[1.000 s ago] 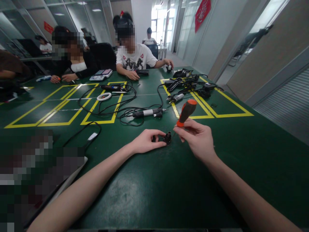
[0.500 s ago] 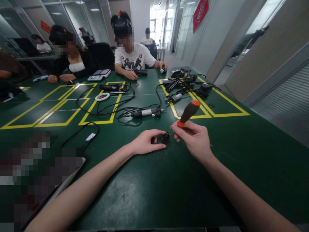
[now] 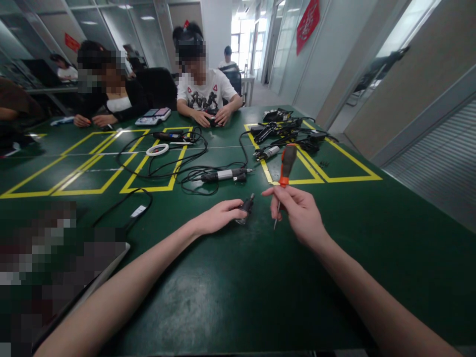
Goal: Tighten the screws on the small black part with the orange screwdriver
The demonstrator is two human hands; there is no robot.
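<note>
My left hand is closed around a small black part, lifted and tilted just above the green table. My right hand pinches a screwdriver with an orange-and-black handle, held nearly upright. Its thin metal shaft points down, a little to the right of the black part and not touching it.
Behind my hands lie a black-and-silver power tool with tangled cables, a white tape ring, and a heap of black tools and chargers. Two people sit at the table's far side. A pixelated object fills the near left.
My left hand has lifted and tilted the black part off the table. The screwdriver has swung from slanted to nearly upright, its tip now away from the part.
</note>
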